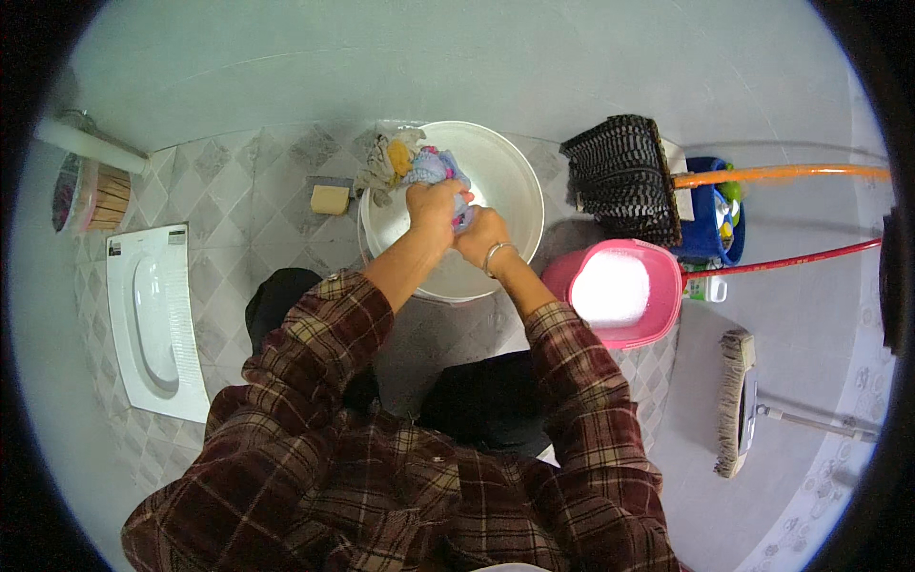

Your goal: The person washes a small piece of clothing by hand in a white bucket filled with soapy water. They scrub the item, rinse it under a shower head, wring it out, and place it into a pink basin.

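Note:
My left hand (432, 209) and my right hand (484, 236) are close together over a round white basin (520, 186), both closed on a bunched, wet-looking light blue cloth (429, 169) with pink patches. Part of this cloth sticks out beyond my left hand towards the basin's far left rim. Over that rim lies another crumpled cloth, beige and yellow (381, 163), touching the blue one. My right wrist wears a metal bangle. A pale yellow bar of soap (330, 199) rests on the tiled floor to the left of the basin.
Right of the basin are a pink tub (661, 300) with white foam, a blue bucket (697, 247) of bottles and a black-and-grey mop head (622, 179). A brush broom (735, 404) leans further right. At left are a squat toilet (154, 322) and a waste basket (89, 193).

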`<state>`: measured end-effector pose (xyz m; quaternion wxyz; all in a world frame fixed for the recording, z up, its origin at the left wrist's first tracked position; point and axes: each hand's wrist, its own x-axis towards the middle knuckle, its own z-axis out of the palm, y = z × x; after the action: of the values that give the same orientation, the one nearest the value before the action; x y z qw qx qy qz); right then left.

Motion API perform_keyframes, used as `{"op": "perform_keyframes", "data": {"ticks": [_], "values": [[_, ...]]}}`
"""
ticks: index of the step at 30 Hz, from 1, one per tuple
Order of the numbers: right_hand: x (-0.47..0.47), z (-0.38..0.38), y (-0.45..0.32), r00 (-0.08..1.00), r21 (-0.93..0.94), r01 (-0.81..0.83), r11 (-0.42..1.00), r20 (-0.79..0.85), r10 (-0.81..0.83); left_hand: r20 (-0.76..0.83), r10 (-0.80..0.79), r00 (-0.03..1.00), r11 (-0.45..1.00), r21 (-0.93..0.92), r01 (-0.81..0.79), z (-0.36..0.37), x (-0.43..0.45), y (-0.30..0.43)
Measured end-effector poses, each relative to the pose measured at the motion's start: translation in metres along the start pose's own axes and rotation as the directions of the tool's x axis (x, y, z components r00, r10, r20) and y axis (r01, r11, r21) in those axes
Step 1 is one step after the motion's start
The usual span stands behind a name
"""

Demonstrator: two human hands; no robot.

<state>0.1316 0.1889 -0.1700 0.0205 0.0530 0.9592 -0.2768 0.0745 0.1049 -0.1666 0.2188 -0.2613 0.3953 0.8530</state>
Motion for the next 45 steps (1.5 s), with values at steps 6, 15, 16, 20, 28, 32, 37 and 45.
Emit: {"op": "perform_keyframes", "data": {"ticks": [6, 15, 16, 20, 28, 32, 37, 45], "values": [[-0.010, -0.009, -0.022, 0.705, 0.570, -0.693, 0.441, 0.663, 0.252, 0.380, 0.062, 0.923, 0.930, 0.313, -0.192, -0.017, -0.005, 0.021], [-0.033, -0.003, -0.042, 0.690, 0.598, -0.710, -0.372, 0.696, -0.198, 0.477, -0.163, 0.864, 0.891, 0.447, -0.079, -0.019, -0.002, 0.038], [-0.034, -0.003, -0.033, 0.696, 0.523, -0.697, -0.491, 0.658, -0.288, 0.448, -0.136, 0.883, 0.914, 0.402, -0.063, -0.014, -0.005, 0.038], [-0.038, -0.009, -0.018, 0.868, 0.682, -0.492, -0.541, 0.435, -0.241, 0.410, -0.263, 0.873, 0.965, 0.123, 0.232, 0.002, -0.005, 0.039], [0.010, -0.018, 0.032, 0.937, 0.948, -0.084, -0.306, 0.180, 0.301, 0.453, -0.385, 0.804, 0.823, -0.226, 0.521, 0.024, -0.070, 0.024], [0.028, -0.032, 0.000, 0.922, 1.000, -0.008, 0.027, -0.003, 0.387, 0.439, -0.504, 0.744, 0.829, 0.002, 0.560, 0.005, -0.072, 0.015], [0.042, -0.028, 0.040, 0.975, 0.310, 0.075, 0.948, -0.222, -0.004, 0.439, -0.425, 0.791, 0.883, 0.395, 0.255, 0.000, -0.059, 0.012], [0.044, -0.027, 0.015, 0.970, -0.279, -0.218, 0.935, 0.048, 0.240, 0.465, 0.038, 0.884, 0.631, 0.675, -0.382, -0.014, -0.044, -0.026]]}}
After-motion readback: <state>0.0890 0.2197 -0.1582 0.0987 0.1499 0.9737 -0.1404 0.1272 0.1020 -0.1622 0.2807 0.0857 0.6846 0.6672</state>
